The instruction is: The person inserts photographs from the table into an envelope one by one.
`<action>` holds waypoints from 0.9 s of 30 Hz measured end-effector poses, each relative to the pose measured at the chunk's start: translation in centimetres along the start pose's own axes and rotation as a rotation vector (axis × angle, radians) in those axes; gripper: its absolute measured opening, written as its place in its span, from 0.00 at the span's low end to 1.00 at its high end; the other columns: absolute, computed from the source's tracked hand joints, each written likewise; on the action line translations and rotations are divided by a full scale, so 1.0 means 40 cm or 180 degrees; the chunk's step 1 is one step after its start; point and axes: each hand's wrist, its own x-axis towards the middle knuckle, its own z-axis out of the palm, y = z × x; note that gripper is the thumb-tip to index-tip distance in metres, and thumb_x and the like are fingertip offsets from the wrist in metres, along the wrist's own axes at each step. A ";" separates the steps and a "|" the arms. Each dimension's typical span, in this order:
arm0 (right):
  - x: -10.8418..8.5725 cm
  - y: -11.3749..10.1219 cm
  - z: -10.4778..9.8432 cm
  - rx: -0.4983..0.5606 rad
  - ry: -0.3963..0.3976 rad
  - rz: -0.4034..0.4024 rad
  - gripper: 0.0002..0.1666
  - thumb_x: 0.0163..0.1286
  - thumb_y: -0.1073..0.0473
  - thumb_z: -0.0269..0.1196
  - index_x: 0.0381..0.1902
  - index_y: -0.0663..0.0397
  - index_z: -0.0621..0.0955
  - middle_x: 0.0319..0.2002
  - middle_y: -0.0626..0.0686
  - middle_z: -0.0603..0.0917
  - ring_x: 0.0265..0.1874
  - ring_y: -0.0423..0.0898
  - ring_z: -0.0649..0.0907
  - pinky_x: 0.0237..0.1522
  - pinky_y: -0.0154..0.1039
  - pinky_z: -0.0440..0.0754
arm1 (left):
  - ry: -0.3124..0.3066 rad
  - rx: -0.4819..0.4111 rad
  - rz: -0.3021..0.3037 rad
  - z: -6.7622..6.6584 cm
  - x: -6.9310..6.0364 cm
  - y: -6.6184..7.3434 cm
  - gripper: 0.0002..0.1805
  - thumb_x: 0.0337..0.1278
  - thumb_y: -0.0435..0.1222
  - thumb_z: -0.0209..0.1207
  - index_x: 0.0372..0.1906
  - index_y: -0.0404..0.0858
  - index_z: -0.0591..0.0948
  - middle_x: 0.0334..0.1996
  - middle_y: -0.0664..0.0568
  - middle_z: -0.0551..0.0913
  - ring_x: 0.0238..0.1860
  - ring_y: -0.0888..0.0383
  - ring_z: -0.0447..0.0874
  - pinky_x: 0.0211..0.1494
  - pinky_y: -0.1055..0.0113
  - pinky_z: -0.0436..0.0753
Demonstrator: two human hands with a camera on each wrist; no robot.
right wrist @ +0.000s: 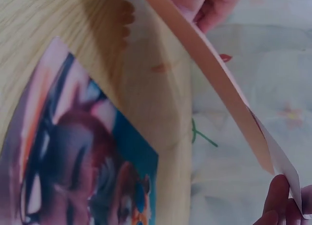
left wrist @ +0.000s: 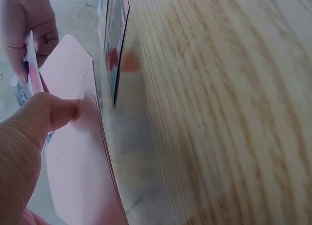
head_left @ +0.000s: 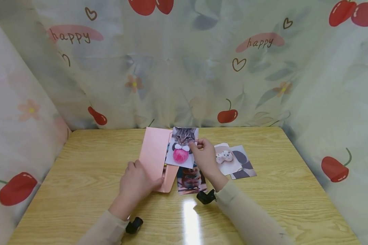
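My left hand [head_left: 136, 180] grips a pink envelope [head_left: 154, 149] by its lower end, the thumb [left wrist: 63, 113] pressing on the flap side in the left wrist view. My right hand [head_left: 207, 160] pinches the right edge of a photo card [head_left: 181, 146] with a tabby cat and a pink pompom. That card is at the envelope's open right side; I cannot tell whether its edge is inside. Colourful bits of another picture show at the envelope's opening. Below the cat card, a photo card of a furry animal [head_left: 191, 182] lies on the table, partly covered.
To the right of my right hand, two overlapping cards lie on the table: one with a spotted bow [head_left: 224, 157] and one with grey shapes [head_left: 243, 163]. The wooden table [head_left: 89, 170] ends against a patterned curtain [head_left: 171, 68] at the back and sides.
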 end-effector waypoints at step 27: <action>-0.024 0.026 0.059 -0.0317 -0.0218 -0.0175 0.13 0.62 0.55 0.68 0.33 0.57 0.78 0.28 0.51 0.76 0.27 0.44 0.75 0.30 0.38 0.74 | 0.0009 -0.0030 -0.0003 0.015 0.010 0.007 0.58 0.31 0.69 0.64 0.53 0.20 0.66 0.41 0.34 0.69 0.35 0.46 0.72 0.36 0.51 0.81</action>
